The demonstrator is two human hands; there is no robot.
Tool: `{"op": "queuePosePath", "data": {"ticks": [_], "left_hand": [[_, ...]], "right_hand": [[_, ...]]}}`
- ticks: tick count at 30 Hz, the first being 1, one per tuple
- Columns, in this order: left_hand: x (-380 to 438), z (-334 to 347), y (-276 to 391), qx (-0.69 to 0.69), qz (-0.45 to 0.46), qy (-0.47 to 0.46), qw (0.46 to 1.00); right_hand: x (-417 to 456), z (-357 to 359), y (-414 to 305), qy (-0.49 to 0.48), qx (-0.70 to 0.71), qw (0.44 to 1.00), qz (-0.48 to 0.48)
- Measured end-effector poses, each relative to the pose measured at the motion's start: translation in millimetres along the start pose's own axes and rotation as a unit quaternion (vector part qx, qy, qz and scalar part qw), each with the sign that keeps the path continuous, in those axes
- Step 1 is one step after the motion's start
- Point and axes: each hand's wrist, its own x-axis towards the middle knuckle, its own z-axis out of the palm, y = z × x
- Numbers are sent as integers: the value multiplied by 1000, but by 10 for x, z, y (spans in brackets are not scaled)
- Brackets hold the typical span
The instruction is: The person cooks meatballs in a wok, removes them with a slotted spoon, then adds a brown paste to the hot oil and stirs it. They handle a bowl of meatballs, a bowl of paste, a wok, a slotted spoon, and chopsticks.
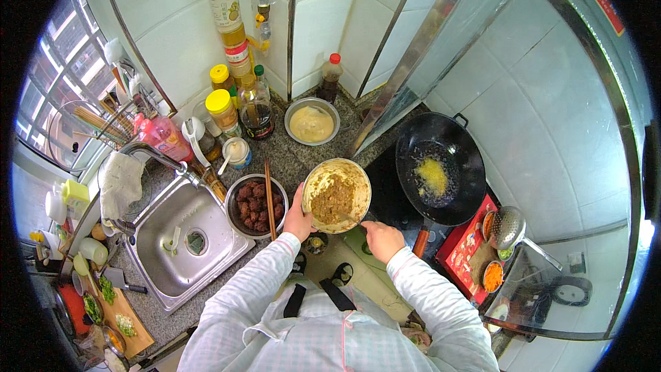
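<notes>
My left hand (298, 219) grips the rim of a metal bowl (361, 178) from its left side. Brown minced filling (333, 201) lies in the bowl, and pale smears coat the inner wall. At the bowl's lower right, my right hand (383, 240) holds the handle of a utensil, likely a spoon (351, 218), whose head is in the filling. To the right, a black wok (465, 165) on the cooktop holds a yellow, bubbling patch of food (433, 175) in oil. Left of my left hand stands a bowl of dark brown meatballs (253, 201), with wooden chopsticks (269, 199) across it.
A bowl of pale batter (311, 124) stands behind, near several sauce bottles and jars (222, 108). The steel sink (165, 222) is at left, with a cleaver (121, 279) and chopping board (124, 315) below. A glass screen (403, 72) borders the wok; a skimmer (508, 227) lies right.
</notes>
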Motion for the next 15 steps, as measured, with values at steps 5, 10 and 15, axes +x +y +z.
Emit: {"op": "queuePosePath", "data": {"ticks": [5,10,15], "left_hand": [[-18,8,15,7,9,5,1000],[-26,-29,63,29,-2,1,1000],[-28,-1,87,25,-1,8,1000]], "right_hand": [[104,-31,-35,74,-56,993,-72],[-25,-21,-63,21,-124,987,-101],[-70,-32,-52,61,-139,975,-161]]}}
